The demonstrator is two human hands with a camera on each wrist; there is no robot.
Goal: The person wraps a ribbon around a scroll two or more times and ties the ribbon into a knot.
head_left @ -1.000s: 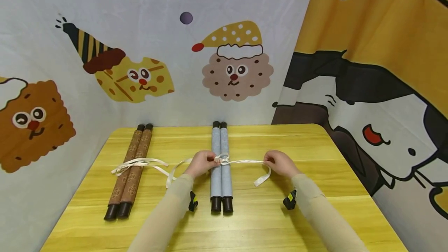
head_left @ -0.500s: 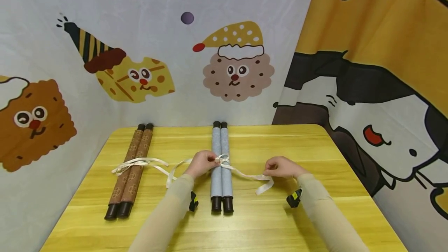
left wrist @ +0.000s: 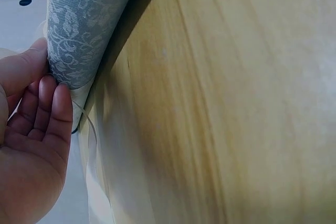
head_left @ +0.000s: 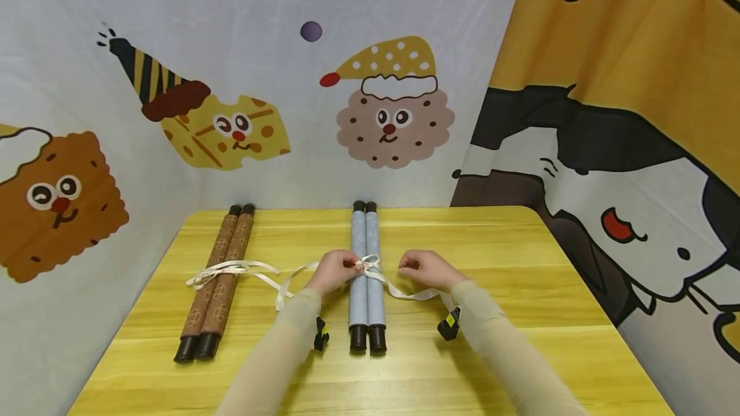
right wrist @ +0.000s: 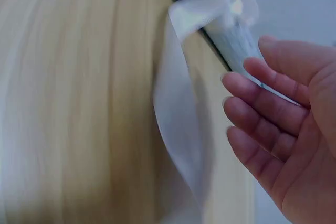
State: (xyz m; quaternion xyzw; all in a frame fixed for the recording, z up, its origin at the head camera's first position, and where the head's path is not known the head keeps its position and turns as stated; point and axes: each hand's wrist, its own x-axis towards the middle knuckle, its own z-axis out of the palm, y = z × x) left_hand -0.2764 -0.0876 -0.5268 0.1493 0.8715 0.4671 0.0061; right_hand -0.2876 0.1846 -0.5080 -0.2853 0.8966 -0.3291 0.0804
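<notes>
A pale blue patterned scroll [head_left: 358, 303], rolled from both ends into two dark-tipped rods, lies at the table's centre. A white ribbon [head_left: 399, 291] is looped round its middle, with a bow-like knot on top. My left hand [head_left: 332, 273] pinches the ribbon by the knot at the scroll's left side; in the left wrist view, its thumb and fingertips meet at the patterned roll [left wrist: 84, 30]. My right hand [head_left: 430, 268] hovers right of the scroll, fingers loosely bent and holding nothing. Below it the ribbon's tail [right wrist: 176, 98] hangs free in the right wrist view.
To the left lies a brown patterned scroll [head_left: 218, 294] tied with a cream ribbon [head_left: 231, 267]. Both scrolls rest on a yellow wood-grain table [head_left: 462, 364]. A cartoon-printed cloth [head_left: 260, 31] rises behind the table's back edge.
My right hand has let go of the ribbon's tail and moved left towards the knot. The tail has dropped from taut to slack. My left hand has stayed at the knot.
</notes>
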